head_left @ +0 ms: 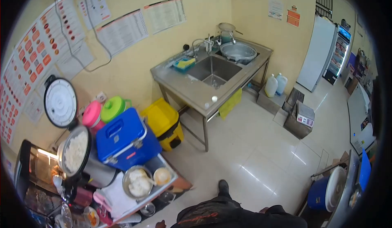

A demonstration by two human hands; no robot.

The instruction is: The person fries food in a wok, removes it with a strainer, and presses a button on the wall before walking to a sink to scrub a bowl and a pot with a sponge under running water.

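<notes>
My left hand (160,224) shows only as a small dark part at the bottom edge, just below the counter. A sliver of my right hand (264,210) appears beside my dark clothing; the fingers of both hands are mostly hidden. Nearest to my left hand on the counter are a steel bowl (131,183) with white rice and a utensil in it, a smaller bowl (162,176) and a glass (148,209). Behind them stands a large rice cooker (100,175), its lid (60,102) raised over white rice (76,152).
A blue cooler box (122,136) sits on the counter by pink (93,113) and green (112,109) jugs. Beyond are a yellow bin (161,115) and a steel sink table (183,87). Jugs (271,85) and a scale (305,113) stand right; a blue tub (318,193) is lower right.
</notes>
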